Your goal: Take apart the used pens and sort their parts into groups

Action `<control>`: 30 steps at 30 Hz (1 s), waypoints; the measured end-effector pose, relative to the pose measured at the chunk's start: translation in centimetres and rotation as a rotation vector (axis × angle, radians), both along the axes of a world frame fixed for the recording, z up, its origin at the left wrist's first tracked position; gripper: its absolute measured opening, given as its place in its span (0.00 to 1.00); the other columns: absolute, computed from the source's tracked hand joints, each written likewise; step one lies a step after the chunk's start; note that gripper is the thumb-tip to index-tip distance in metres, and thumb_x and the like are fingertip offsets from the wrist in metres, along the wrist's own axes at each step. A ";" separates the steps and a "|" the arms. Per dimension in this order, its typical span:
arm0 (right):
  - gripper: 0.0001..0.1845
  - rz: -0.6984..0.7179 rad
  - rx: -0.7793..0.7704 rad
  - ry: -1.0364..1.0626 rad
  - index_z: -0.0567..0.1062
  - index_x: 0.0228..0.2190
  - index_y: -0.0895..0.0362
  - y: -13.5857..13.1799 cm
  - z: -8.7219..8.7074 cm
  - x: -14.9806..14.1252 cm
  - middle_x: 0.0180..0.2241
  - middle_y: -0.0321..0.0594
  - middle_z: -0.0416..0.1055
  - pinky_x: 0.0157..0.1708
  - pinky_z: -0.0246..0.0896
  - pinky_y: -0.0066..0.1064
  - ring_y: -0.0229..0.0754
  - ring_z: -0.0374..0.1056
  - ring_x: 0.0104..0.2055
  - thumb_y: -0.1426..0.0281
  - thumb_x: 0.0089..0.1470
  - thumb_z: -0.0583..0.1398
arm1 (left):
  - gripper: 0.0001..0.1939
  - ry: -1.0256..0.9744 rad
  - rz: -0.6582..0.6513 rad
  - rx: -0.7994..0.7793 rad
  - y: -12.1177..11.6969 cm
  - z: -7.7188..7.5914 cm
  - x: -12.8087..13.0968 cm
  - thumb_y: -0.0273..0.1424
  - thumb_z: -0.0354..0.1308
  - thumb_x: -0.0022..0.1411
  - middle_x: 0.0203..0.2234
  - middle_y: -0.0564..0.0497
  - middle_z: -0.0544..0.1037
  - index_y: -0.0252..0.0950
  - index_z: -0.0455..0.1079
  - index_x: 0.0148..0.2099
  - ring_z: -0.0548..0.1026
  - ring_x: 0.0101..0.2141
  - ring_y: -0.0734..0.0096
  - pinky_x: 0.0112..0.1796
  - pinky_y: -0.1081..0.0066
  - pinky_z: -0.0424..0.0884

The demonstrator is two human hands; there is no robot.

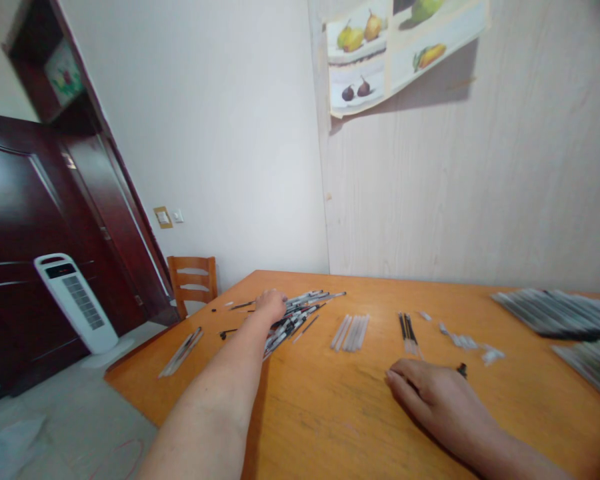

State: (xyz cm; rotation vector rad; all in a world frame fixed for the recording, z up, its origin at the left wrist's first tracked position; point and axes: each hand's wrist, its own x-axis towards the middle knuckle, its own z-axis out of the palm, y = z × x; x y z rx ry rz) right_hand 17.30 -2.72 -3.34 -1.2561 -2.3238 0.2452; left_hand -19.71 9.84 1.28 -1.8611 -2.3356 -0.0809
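Observation:
My left hand (271, 305) reaches across the table to the left edge of a loose pile of pens (296, 317). Its fingers are mostly hidden, so their grip does not show. My right hand (430, 390) rests on the tabletop with its fingers curled together, and nothing shows in it. Just beyond it lie some dark pen refills (408, 327) with pale ends. Clear pen barrels (351, 332) are lined up side by side between my hands. A small black piece (461, 369) sits against the far side of my right hand.
Two stacks of pens (560, 313) lie at the table's right end. Small clear pieces (463, 341) are scattered near them. A few pens (181, 351) lie near the left edge of the wooden table (330, 427). A chair (193, 280) and a tower fan (77, 303) stand beyond.

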 end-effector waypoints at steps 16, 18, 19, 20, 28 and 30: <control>0.20 -0.005 -0.007 -0.018 0.72 0.28 0.52 0.0 0.2 0.0 0.28 0.37 0.75 0.34 0.57 0.32 0.43 0.71 0.32 0.60 0.65 0.47 | 0.18 0.009 -0.029 0.069 -1.5 -0.2 0.7 0.33 0.47 0.64 0.47 0.44 0.76 0.48 0.78 0.46 0.68 0.52 0.54 0.51 0.57 0.63; 0.20 -0.005 -0.003 -0.020 0.72 0.28 0.53 0.0 0.3 0.0 0.28 0.37 0.74 0.34 0.57 0.31 0.43 0.71 0.32 0.60 0.65 0.47 | 0.18 -0.004 -0.040 0.076 -1.7 -0.2 0.7 0.32 0.48 0.63 0.47 0.44 0.76 0.47 0.78 0.46 0.69 0.52 0.54 0.50 0.57 0.63; 0.20 -0.004 0.000 -0.019 0.72 0.28 0.53 0.0 0.3 0.0 0.28 0.37 0.74 0.33 0.56 0.31 0.43 0.71 0.32 0.60 0.65 0.47 | 0.17 -0.014 -0.046 0.080 -1.8 -0.2 0.7 0.32 0.48 0.63 0.47 0.44 0.76 0.47 0.78 0.45 0.69 0.51 0.54 0.50 0.57 0.64; 0.20 -0.004 0.004 -0.018 0.72 0.28 0.53 -0.1 0.4 0.0 0.28 0.37 0.74 0.33 0.56 0.31 0.43 0.71 0.32 0.60 0.65 0.47 | 0.17 -0.025 -0.051 0.084 -1.9 -0.2 0.7 0.31 0.49 0.63 0.46 0.44 0.77 0.47 0.78 0.45 0.69 0.51 0.55 0.50 0.58 0.64; 0.20 0.002 0.030 -0.017 0.72 0.27 0.54 0.0 0.5 -0.1 0.27 0.38 0.74 0.32 0.54 0.31 0.42 0.70 0.32 0.61 0.65 0.47 | 0.13 -0.225 -0.102 0.152 -3.2 0.2 0.9 0.29 0.53 0.60 0.43 0.44 0.78 0.44 0.79 0.40 0.71 0.50 0.55 0.51 0.61 0.62; 0.20 -0.005 0.032 -0.020 0.72 0.27 0.54 0.0 0.5 -0.2 0.27 0.38 0.74 0.32 0.53 0.31 0.42 0.70 0.31 0.61 0.65 0.48 | 0.12 -0.313 -0.121 0.186 -3.4 0.2 1.1 0.28 0.54 0.59 0.42 0.44 0.78 0.42 0.79 0.38 0.71 0.49 0.56 0.51 0.62 0.62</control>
